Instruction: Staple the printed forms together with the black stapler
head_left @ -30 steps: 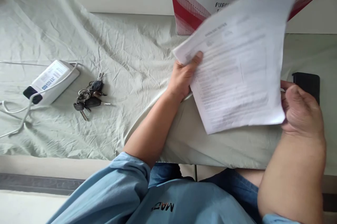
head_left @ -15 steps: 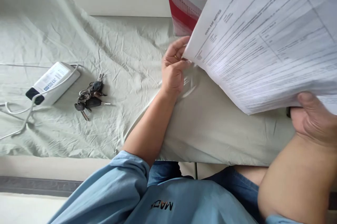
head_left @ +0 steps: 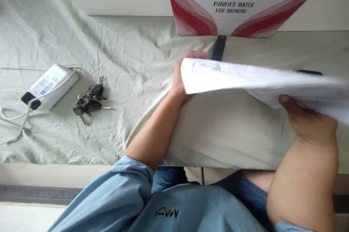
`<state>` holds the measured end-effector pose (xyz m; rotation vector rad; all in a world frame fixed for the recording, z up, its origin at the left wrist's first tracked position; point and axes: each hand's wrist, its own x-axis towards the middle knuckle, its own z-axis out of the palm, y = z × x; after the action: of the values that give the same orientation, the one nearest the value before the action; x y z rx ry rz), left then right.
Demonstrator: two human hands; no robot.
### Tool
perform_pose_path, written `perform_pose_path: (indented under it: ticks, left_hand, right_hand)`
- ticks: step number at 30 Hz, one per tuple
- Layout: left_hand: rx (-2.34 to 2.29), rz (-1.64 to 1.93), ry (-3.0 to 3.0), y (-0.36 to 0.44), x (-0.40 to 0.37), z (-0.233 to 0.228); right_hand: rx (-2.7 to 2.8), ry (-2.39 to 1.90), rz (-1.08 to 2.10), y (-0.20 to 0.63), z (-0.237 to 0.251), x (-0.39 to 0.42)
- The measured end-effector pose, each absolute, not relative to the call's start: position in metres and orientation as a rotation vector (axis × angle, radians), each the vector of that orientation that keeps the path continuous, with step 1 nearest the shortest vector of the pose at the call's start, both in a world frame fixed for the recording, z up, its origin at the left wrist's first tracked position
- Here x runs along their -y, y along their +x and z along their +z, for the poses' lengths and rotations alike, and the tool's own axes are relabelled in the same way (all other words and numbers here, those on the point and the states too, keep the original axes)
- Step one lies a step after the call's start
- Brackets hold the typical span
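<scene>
My right hand (head_left: 311, 121) grips the printed sheets of paper (head_left: 245, 76), with the thumb on top near their right part. The sheets are seen almost edge-on, tilted over the table, and their right end is blurred. At their left end, my left hand (head_left: 178, 77) is closed around the edge; its curved fingers show above the paper, while the thumb and palm are mostly covered. A black bar-shaped object (head_left: 219, 48) lies just beyond the left fingers. Behind the paper, a dark flat object (head_left: 310, 72) shows only its top edge.
A red-and-white Wahaha water carton (head_left: 226, 21) stands at the back against the wall. To the left lie a bunch of keys (head_left: 91, 103) and a white box-like device (head_left: 51, 85) with a white cable (head_left: 27, 119). A wrinkled pale green cloth (head_left: 136, 65) covers the table.
The sheets have swung down from a raised, face-on position to nearly edge-on. My right hand moved left, and the carton's front and the black bar came into view.
</scene>
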<state>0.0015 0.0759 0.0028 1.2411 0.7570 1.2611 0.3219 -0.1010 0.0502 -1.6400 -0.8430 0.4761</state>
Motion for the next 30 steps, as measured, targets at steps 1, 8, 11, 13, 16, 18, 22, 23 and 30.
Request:
perform_pose_path:
  ticks: [1,8,11,13,16,18,22,23,30]
  left_hand:
    - [-0.764,1.245,1.250,0.002,-0.075,0.003]
    - [-0.809,1.107,1.180,0.009,-0.075,0.009]
    - [-0.824,0.992,1.198,0.008,-0.073,0.014]
    - [-0.851,0.985,1.206,0.007,-0.072,0.015]
    - [-0.879,0.991,1.222,0.006,-0.071,0.012]
    - [-0.890,0.978,1.226,0.006,-0.070,0.009]
    - [-0.903,0.996,1.183,0.007,-0.070,0.008]
    - [-0.898,1.006,1.176,0.007,-0.071,0.008]
    - [-0.924,1.033,1.179,0.006,-0.073,0.005]
  right_hand:
    - [0.877,-1.589,0.473,0.320,0.050,0.097]
    - [0.869,-1.308,0.333,0.323,0.053,0.083]
    - [0.842,-1.300,0.342,0.331,0.047,0.082]
    - [0.792,-1.316,0.378,0.333,0.043,0.081]
    - [0.664,-1.355,0.370,0.329,0.040,0.079]
    - [0.597,-1.406,0.337,0.326,0.040,0.077]
    - [0.542,-1.528,0.299,0.319,0.041,0.077]
    - [0.537,-1.549,0.303,0.318,0.041,0.077]
    - [0.507,-1.592,0.323,0.321,0.038,0.079]
